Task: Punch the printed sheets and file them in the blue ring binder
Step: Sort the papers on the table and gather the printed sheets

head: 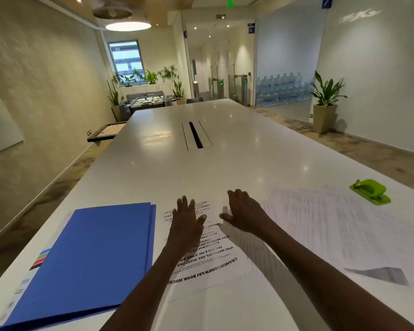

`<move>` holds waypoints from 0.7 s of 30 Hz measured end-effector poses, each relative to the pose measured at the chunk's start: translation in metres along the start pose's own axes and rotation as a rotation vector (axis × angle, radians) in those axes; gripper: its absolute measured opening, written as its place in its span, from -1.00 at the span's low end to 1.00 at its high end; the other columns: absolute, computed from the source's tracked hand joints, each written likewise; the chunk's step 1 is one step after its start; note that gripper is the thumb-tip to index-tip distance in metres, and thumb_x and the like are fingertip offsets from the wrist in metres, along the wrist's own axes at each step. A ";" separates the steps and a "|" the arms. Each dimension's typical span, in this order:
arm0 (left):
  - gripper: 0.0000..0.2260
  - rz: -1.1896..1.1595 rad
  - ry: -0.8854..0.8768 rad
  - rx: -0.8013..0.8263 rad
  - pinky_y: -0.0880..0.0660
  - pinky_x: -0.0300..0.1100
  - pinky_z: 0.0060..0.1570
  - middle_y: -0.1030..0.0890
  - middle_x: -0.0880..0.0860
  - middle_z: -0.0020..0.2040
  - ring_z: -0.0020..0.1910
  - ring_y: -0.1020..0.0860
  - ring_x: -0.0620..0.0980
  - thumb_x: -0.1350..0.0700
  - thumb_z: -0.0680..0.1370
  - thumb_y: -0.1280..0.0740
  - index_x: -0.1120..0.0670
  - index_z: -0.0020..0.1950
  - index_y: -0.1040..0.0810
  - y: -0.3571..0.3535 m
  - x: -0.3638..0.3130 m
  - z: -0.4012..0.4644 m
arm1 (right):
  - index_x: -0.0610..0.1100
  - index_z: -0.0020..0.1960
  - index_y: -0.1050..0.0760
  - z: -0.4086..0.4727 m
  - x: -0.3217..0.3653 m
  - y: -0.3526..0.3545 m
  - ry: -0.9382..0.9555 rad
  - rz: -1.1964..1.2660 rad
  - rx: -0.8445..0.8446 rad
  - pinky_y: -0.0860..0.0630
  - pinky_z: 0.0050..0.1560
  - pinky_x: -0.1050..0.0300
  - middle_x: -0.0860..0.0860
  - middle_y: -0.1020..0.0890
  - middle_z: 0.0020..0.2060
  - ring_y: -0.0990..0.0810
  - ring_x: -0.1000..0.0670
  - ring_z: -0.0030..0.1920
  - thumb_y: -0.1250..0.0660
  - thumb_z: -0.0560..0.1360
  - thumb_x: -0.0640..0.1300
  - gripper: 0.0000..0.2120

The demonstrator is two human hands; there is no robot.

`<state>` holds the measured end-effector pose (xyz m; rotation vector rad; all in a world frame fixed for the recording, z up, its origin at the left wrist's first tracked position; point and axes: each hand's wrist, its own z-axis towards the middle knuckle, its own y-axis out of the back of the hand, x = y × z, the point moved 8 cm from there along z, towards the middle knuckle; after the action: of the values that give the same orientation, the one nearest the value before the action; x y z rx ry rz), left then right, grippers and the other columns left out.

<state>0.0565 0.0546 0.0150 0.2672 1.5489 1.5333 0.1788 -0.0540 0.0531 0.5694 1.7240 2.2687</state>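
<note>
Both forearms reach in from the near edge over a long white counter (225,163). Lying shut at its near left is the blue ring binder (89,256). Just right of the binder lies a printed sheet (201,266) with bold black text, and more loose printed sheets (320,223) spread to its right. A green hole punch (370,191) sits well apart at the far right. The left hand (186,222) rests flat on the printed sheet, fingers spread; the right hand (243,212) is held just beside it, fingers straight, pinching nothing.
</note>
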 end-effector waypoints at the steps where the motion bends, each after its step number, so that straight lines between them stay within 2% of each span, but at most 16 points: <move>1: -0.40 0.005 -0.009 0.009 0.18 0.01 0.52 0.12 0.16 0.61 0.58 0.21 0.08 -0.08 0.66 -0.10 0.15 0.60 0.02 -0.004 -0.001 -0.001 | -0.25 0.30 -0.31 -0.002 -0.002 -0.003 -0.037 -0.017 0.015 -0.50 0.04 0.00 -0.18 -0.47 0.17 -0.46 -0.14 0.14 -0.28 0.49 0.17 -0.42; 3: -0.38 0.002 -0.020 0.041 0.18 0.01 0.52 0.11 0.16 0.61 0.58 0.19 0.08 -0.10 0.65 -0.11 0.15 0.60 0.03 -0.010 -0.005 -0.004 | -0.25 0.22 -0.37 -0.009 -0.012 -0.006 -0.159 -0.024 0.012 -0.48 0.03 0.00 -0.18 -0.48 0.14 -0.45 -0.15 0.13 -0.28 0.49 0.15 -0.48; 6: -0.37 -0.004 -0.033 0.079 0.17 0.02 0.53 0.09 0.17 0.61 0.59 0.16 0.10 -0.12 0.64 -0.11 0.15 0.60 0.03 -0.023 -0.007 -0.011 | -0.30 0.23 -0.40 -0.025 -0.033 -0.008 -0.372 -0.042 0.029 -0.47 0.06 0.00 -0.22 -0.47 0.16 -0.43 -0.20 0.17 -0.30 0.49 0.11 -0.48; 11: -0.40 0.004 0.003 0.071 0.10 0.00 0.55 -0.02 0.17 0.60 0.59 0.08 0.08 -0.15 0.64 -0.08 0.15 0.58 -0.09 -0.036 0.002 -0.019 | -0.35 0.32 -0.33 -0.051 -0.063 -0.008 -0.635 -0.052 0.046 -0.44 0.14 0.00 -0.27 -0.44 0.21 -0.40 -0.22 0.20 -0.32 0.44 0.21 -0.28; 16: -0.43 0.049 -0.015 0.068 0.10 0.00 0.55 -0.03 0.18 0.60 0.59 0.06 0.09 -0.15 0.65 -0.04 0.14 0.57 -0.14 -0.036 0.002 -0.020 | -0.38 0.33 -0.28 -0.064 -0.074 -0.006 -0.763 -0.044 0.059 -0.45 0.09 0.02 -0.27 -0.45 0.18 -0.42 -0.21 0.17 -0.35 0.36 0.34 -0.10; 21: -0.43 0.095 -0.023 0.121 0.12 0.02 0.55 0.02 0.19 0.60 0.59 0.10 0.11 -0.16 0.66 0.01 0.12 0.58 -0.09 -0.039 0.000 -0.020 | -0.36 0.29 -0.31 -0.067 -0.078 -0.004 -0.829 -0.023 0.092 -0.48 0.03 0.03 -0.26 -0.46 0.15 -0.44 -0.20 0.15 -0.39 0.30 0.37 -0.08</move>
<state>0.0593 0.0332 -0.0235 0.4310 1.6332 1.5054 0.2188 -0.1433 0.0210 1.2688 1.3715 1.5657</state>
